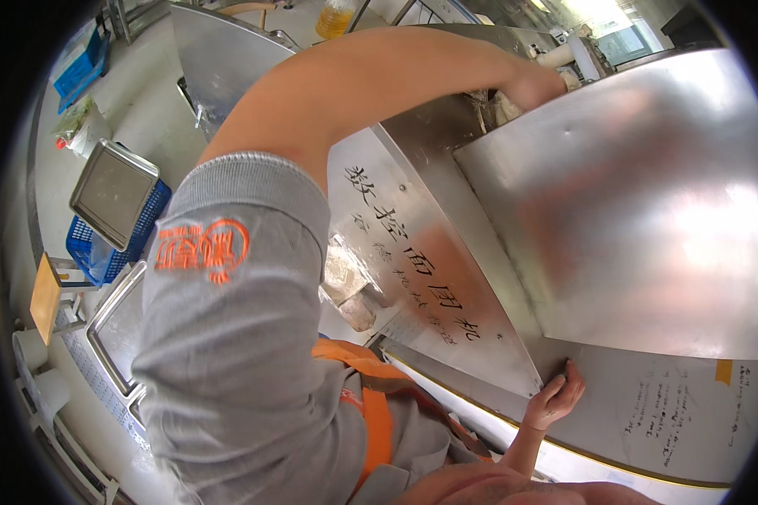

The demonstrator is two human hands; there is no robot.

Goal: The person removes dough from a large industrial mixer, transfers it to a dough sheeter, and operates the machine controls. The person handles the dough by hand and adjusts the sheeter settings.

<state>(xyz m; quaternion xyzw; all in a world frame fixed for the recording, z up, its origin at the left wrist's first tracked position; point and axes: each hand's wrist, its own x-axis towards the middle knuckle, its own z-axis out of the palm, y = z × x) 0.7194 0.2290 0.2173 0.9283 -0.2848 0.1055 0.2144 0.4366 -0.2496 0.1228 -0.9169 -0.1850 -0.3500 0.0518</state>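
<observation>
My left hand (534,85) reaches across to the far side of a stainless steel machine. A steel cover (644,214) and the hand itself hide its fingertips. Pale, dough-like material (505,108) shows beside this hand, and I cannot tell whether the fingers grip it. Closer to me, my right hand (559,392) touches the near corner of the machine's sloping front panel (410,246). That panel bears large dark writing. The right thumb lies near the corner with the fingers slightly bent, and whether they grip the edge is unclear.
A grey side panel (657,410) bears handwriting. On the left, a metal tray (115,189) rests on a blue plastic basket (148,218). Another tray (117,328) and a wooden-topped stool (44,297) stand near my body. A flour-dusted container (344,271) sits beside the machine.
</observation>
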